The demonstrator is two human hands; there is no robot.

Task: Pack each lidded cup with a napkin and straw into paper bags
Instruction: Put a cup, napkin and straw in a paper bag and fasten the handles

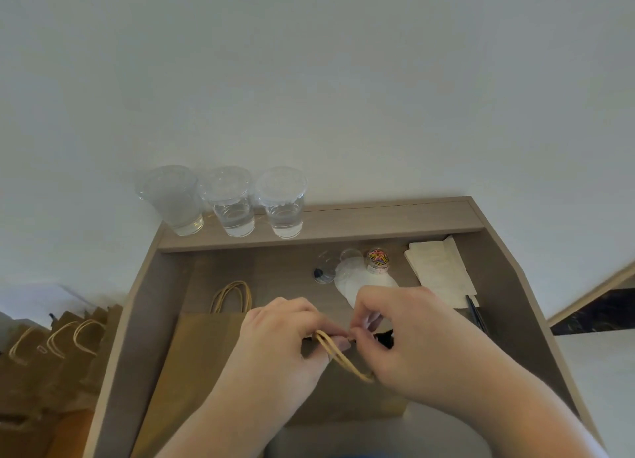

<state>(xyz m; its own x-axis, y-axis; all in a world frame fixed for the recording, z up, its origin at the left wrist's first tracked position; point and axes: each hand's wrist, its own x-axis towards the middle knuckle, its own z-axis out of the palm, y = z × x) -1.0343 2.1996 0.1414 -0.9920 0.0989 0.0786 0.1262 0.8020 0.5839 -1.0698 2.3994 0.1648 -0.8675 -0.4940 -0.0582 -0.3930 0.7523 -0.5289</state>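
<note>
Hands: left hand [285, 334] and right hand [412, 337] both pinch the handles [340, 356]
Risk: hard tug could tear paper bag [343, 402]

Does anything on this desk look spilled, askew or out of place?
No spill or damage shows. Only the left cup stands out: it sits at the very end of the ledge and seems to lean outward, though the wide lens may cause that.
</note>
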